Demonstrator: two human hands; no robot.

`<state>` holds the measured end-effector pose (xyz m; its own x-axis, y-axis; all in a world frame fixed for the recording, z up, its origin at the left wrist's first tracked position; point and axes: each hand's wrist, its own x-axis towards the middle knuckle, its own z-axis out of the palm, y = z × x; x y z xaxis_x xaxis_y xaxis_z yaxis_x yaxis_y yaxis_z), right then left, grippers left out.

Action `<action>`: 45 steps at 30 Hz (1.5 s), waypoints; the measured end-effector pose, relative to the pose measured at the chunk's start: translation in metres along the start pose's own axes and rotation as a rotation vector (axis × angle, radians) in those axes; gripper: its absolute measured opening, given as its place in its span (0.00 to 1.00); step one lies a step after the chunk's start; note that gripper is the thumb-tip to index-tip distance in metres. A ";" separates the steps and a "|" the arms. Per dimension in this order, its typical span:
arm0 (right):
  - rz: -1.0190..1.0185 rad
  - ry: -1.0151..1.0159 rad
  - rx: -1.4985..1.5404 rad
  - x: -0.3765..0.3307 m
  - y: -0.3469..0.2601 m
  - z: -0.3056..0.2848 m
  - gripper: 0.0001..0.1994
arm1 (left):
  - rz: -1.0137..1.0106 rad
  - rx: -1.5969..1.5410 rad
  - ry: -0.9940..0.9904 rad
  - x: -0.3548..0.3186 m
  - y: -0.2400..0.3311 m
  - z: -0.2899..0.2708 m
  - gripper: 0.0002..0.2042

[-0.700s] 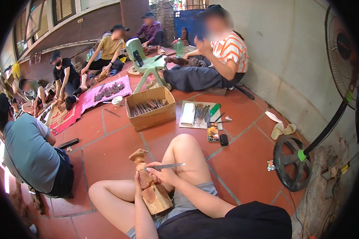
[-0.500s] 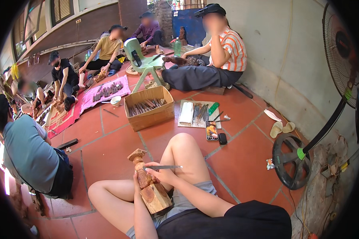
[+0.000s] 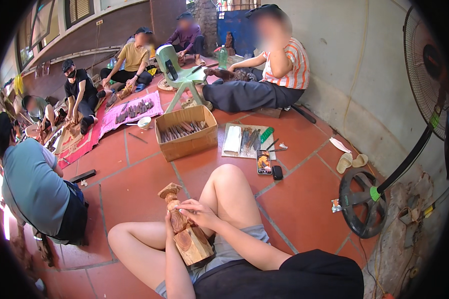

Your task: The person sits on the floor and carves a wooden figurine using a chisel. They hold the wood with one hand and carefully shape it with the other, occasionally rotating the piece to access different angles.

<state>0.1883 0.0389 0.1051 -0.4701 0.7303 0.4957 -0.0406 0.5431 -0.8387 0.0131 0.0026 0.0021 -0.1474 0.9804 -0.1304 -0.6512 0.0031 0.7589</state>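
Observation:
A carved wooden piece point(image 3: 193, 245) leans in my lap, with a square block at its base, a rounded turned middle and a flared top tilted away to the left. My left hand point(image 3: 169, 224) wraps around its left side and steadies it. My right hand point(image 3: 198, 213) lies over the upper middle of the carving, fingers bent together and tips at the wood. Whatever those fingers hold is hidden; no blade shows beside them at this moment.
Ahead stands a cardboard box point(image 3: 187, 142) of carving tools. Right of it lie a mat point(image 3: 242, 152) with tools, a phone point(image 3: 264, 162) and a small black case point(image 3: 277, 173). A fan point(image 3: 369, 199) stands at right. Several people sit around, one point(image 3: 40, 184) close on the left.
The dark flat blade that stuck out rightward from my right hand is no longer visible. My right fingers have shifted slightly on the carving; my left hand keeps its hold.

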 end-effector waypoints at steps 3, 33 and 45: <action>0.150 -0.034 0.132 0.002 -0.001 -0.001 0.14 | -0.019 0.000 -0.022 -0.001 0.004 0.008 0.31; 0.405 -0.224 0.092 -0.008 0.012 0.009 0.23 | -0.158 -0.423 -0.159 -0.005 -0.003 0.012 0.28; 0.135 -0.287 -0.228 -0.003 -0.009 0.017 0.19 | -0.158 -0.534 -0.162 -0.005 -0.003 0.018 0.26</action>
<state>0.1756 0.0246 0.1073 -0.6871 0.6729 0.2742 0.2198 0.5521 -0.8043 0.0295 0.0014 0.0118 0.0709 0.9938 -0.0852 -0.9475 0.0938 0.3056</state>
